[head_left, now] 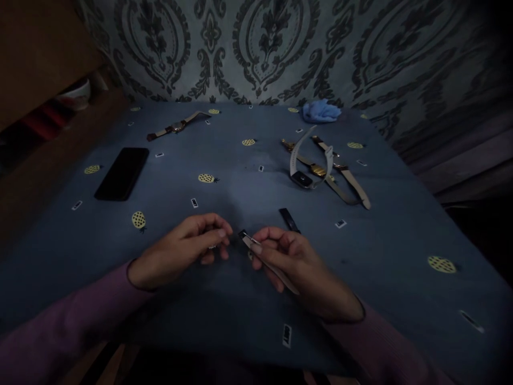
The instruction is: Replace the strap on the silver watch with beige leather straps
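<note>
My right hand (296,262) grips a watch strap (276,270) between thumb and fingers. Its pale underside faces up, and a dark end with a bit of metal points toward my left hand (188,240). That left hand hovers just left of the strap's end, apart from it, thumb against the curled fingers; whatever they may pinch is hidden. Just beyond the right fingers lies a dark strap piece (289,220), partly covered by the hand.
Back right, a white-banded smartwatch (301,179) stands among a gold-coloured watch (318,170) and a pale-lined strap watch (352,184). Behind them is a blue cloth (321,111). A phone (122,174) and another watch (177,127) lie left on the pineapple-print tablecloth (240,198).
</note>
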`<action>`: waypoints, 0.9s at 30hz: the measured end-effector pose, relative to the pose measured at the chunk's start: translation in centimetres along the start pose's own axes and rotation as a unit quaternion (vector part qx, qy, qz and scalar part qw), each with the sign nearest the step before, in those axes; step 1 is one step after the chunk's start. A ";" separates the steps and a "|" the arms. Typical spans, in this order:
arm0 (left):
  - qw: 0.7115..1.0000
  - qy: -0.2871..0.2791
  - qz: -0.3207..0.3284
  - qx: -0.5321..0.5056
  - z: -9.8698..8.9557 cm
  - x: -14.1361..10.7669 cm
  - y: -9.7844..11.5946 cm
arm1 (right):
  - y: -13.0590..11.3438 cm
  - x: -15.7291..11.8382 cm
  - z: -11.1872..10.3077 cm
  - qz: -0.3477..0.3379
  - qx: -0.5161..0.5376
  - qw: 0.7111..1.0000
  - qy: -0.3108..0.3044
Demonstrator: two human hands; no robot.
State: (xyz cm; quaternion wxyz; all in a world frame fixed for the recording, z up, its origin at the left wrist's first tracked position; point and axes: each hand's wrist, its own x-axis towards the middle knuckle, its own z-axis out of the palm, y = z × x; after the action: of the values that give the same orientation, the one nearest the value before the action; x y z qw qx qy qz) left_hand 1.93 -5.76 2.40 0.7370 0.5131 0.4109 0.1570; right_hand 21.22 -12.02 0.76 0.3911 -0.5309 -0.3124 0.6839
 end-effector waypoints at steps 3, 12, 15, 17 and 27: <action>0.998 -0.011 0.009 -0.053 -1.1 -0.6 0.2 | -0.6 -0.2 -0.6 -0.004 -0.004 1.000 0.025; 0.988 -0.006 -0.026 -0.155 -2.3 -1.6 -0.3 | -0.4 -0.5 -1.1 -0.014 -0.015 0.999 0.032; 0.989 0.000 -0.035 -0.146 -2.0 -1.1 -0.4 | -0.1 -0.4 -0.6 -0.016 -0.018 1.000 0.009; 0.989 -0.006 -0.042 -0.139 -1.7 -0.8 -0.4 | 0.1 -0.2 -0.3 -0.013 -0.021 1.000 -0.005; 0.981 0.035 -0.088 -0.171 -0.9 0.3 -0.9 | 0.4 0.6 0.7 0.013 -0.029 0.999 -0.029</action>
State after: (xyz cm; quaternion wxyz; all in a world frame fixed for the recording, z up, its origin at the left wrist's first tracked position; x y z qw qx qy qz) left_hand 1.29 -5.40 1.32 0.8101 0.3350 0.4472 0.1775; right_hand 20.39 -11.69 0.30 0.3574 -0.5257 -0.3366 0.6948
